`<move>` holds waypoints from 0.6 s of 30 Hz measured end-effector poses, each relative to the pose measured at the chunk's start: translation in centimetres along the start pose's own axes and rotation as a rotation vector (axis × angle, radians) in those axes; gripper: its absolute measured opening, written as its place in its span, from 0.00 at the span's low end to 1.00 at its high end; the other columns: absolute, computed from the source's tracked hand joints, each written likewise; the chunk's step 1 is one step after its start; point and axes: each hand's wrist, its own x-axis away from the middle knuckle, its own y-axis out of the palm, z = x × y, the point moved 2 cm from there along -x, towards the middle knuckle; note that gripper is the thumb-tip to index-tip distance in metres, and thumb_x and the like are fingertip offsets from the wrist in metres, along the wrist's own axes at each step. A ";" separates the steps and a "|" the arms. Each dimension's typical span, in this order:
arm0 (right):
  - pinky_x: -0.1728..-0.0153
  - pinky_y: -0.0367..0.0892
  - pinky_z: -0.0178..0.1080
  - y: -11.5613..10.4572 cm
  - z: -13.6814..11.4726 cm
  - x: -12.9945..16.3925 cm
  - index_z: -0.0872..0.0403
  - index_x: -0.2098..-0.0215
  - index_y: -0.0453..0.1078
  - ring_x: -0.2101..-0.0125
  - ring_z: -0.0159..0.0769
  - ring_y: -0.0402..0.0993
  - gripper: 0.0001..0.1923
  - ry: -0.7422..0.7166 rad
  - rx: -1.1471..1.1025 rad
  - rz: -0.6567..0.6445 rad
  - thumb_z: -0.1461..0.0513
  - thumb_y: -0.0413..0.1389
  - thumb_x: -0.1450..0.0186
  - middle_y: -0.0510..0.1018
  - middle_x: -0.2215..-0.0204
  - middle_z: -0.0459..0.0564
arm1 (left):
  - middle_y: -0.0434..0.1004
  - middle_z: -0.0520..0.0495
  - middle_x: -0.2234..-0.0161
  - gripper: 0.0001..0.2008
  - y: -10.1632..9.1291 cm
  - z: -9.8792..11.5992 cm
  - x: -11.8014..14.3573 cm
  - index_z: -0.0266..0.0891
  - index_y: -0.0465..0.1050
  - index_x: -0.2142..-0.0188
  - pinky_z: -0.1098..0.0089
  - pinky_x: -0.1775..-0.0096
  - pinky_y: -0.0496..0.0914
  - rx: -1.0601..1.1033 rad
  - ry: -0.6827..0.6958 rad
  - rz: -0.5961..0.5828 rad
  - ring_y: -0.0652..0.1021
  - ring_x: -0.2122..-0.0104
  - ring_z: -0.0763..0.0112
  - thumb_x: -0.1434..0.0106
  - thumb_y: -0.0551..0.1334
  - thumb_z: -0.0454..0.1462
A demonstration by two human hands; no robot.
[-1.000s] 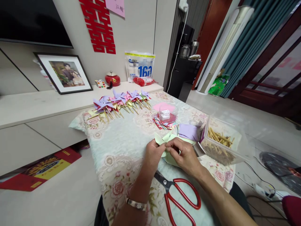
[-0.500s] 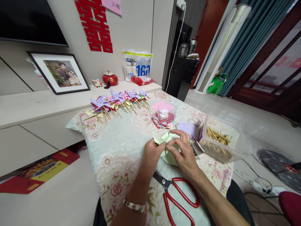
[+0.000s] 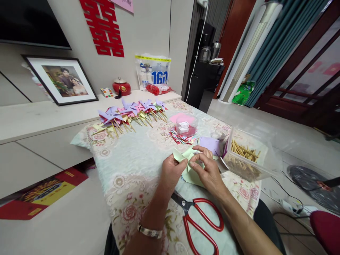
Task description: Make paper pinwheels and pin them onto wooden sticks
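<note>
Between my two hands is a light green paper pinwheel (image 3: 188, 153), its blades folded in toward the middle. My left hand (image 3: 173, 170) pinches its left side, thumb on top. My right hand (image 3: 208, 166) grips the right side, with thumb and fingertips close to the centre; whatever small part may be between them is hidden. Under the hands lies more light green paper (image 3: 193, 177). Red-handled scissors (image 3: 203, 221) rest on the tablecloth just below, blades partly behind my left wrist.
Finished pinwheels on sticks (image 3: 130, 111) lie at the far left of the table. Beyond my hands stand a clear round tub (image 3: 187, 125) and purple paper (image 3: 211, 145). To the right is a plastic box (image 3: 245, 156) of short sticks. A white cabinet (image 3: 47, 120) borders the table.
The view has shifted slightly. My right thumb and fingertips have moved a little at the pinwheel's centre; both hands keep their hold on the green paper.
</note>
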 end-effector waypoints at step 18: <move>0.45 0.58 0.51 -0.1 0.0 -0.4 0.51 0.70 0.73 0.47 0.49 0.65 0.06 0.036 0.045 -0.014 0.60 0.58 0.35 0.74 0.51 0.54 | 0.80 0.51 0.75 0.09 -0.4 -0.9 -0.5 0.36 0.76 0.69 0.72 0.70 0.70 -0.103 0.042 0.017 0.77 0.75 0.69 0.51 0.69 0.37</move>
